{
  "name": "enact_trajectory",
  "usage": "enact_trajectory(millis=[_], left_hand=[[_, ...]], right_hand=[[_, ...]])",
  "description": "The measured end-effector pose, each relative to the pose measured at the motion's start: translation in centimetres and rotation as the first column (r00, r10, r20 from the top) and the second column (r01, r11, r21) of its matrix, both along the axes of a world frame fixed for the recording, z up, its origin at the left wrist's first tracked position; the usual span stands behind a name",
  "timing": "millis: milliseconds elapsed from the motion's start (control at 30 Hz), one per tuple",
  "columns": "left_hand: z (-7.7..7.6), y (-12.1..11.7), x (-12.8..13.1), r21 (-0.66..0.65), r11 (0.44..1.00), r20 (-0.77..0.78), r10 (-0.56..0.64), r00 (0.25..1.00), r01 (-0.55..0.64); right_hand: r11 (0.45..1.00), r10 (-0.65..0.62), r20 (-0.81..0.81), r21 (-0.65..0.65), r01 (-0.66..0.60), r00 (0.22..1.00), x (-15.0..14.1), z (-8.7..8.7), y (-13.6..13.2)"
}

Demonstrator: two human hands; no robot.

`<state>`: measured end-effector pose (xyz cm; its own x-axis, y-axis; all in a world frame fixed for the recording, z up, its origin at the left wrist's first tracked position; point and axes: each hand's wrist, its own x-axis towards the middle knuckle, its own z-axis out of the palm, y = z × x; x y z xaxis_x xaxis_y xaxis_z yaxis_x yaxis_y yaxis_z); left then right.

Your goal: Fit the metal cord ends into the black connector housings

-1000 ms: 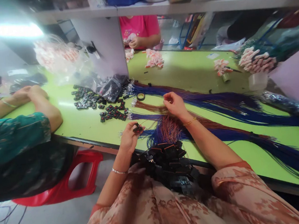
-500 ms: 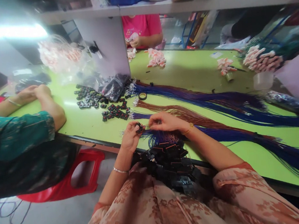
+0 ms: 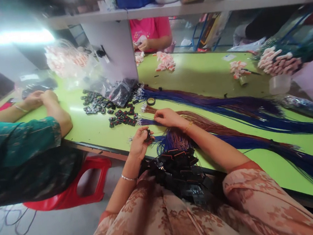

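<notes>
My left hand [image 3: 139, 144] is closed around a small black connector [image 3: 148, 135] at the near edge of the green table [image 3: 205, 74]. My right hand [image 3: 167, 117] rests a little further in, its fingers pinched over the ends of the blue wires [image 3: 145, 121] next to the brown wire bundle [image 3: 202, 121]. What the pinch holds is too small to make out. A heap of black connectors with wires attached [image 3: 179, 167] lies in my lap just below both hands.
Loose black connectors [image 3: 107, 108], a black bag [image 3: 119, 92] and a tape ring [image 3: 151, 101] lie beyond my hands. Long blue wire bundles [image 3: 228, 103] run right. A person in green [image 3: 21, 148] sits at left on a red stool [image 3: 68, 188]; another in pink [image 3: 151, 33] works opposite.
My right hand went from the brown wires to the connector in my left hand, then back out to the blue wire ends. My left hand stayed put.
</notes>
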<state>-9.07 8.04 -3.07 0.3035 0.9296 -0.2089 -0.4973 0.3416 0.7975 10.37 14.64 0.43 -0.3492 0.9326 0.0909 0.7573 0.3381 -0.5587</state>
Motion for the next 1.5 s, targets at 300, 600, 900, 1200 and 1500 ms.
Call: enact_trajectory(millis=[300, 600, 900, 1200, 1500], left_hand=[[-0.3, 0.1, 0.0, -0.050, 0.998, 0.068, 0.050, 0.996, -0.047], [-0.7, 0.1, 0.1, -0.070, 0.995, 0.078, 0.080, 0.994, -0.074], [-0.9, 0.4, 0.1, -0.050, 0.991, 0.107, 0.126, 0.986, -0.121], [-0.5, 0.4, 0.2, -0.011, 0.994, 0.104, 0.107, 0.989, -0.107], [-0.3, 0.3, 0.2, -0.014, 0.996, 0.081, 0.094, 0.992, -0.093]], right_hand=[[0.997, -0.075, 0.316, 0.024, 0.071, 0.946, -1.6, -2.0, 1.0], [0.981, -0.160, 0.097, 0.122, 0.148, 0.982, -1.2, -1.5, 0.1], [0.994, 0.100, -0.414, 0.010, -0.105, 0.905, -2.0, 1.2, -2.6], [0.995, 0.067, -0.431, -0.043, -0.094, 0.900, -1.2, -0.1, -4.1], [0.993, 0.049, -0.467, -0.072, -0.093, 0.883, -1.9, -0.5, -4.4]])
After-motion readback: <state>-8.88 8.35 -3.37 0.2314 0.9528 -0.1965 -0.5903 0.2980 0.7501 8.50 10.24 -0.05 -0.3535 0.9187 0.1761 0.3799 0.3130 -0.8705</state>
